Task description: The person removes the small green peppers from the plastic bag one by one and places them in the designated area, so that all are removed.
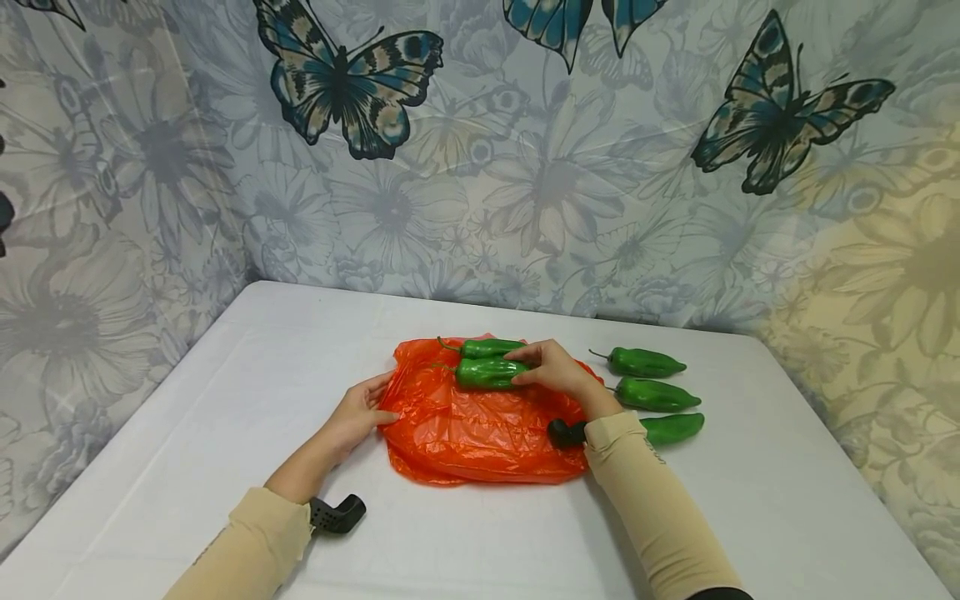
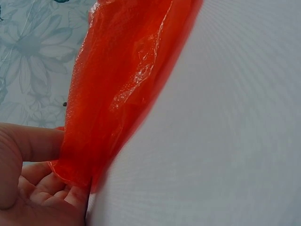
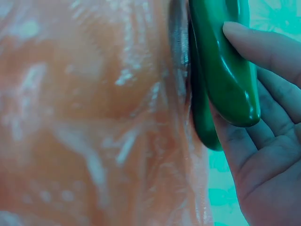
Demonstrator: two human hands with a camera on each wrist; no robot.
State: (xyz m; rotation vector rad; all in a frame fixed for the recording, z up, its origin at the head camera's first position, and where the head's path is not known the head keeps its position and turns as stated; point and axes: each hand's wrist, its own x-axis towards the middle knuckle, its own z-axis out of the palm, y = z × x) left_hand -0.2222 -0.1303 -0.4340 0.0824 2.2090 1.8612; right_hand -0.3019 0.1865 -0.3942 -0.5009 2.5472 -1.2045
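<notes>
An orange plastic bag (image 1: 480, 425) lies flat in the middle of the white table (image 1: 225, 400). Two green peppers lie on its far part: one (image 1: 491, 346) at the back, one (image 1: 487, 372) just in front of it. My right hand (image 1: 551, 367) grips the nearer pepper (image 3: 225, 70) by its blunt end, thumb on top. My left hand (image 1: 363, 408) pinches the bag's left edge (image 2: 80, 160) between thumb and fingers. Three more green peppers (image 1: 645, 362) (image 1: 656, 394) (image 1: 672, 427) lie on the table right of the bag.
Walls draped in a flower and butterfly cloth (image 1: 525, 167) close off the table at the back and both sides. Bare table surface lies left of the bag and along the near edge. Black wrist mounts (image 1: 337, 514) (image 1: 566, 432) sit on both forearms.
</notes>
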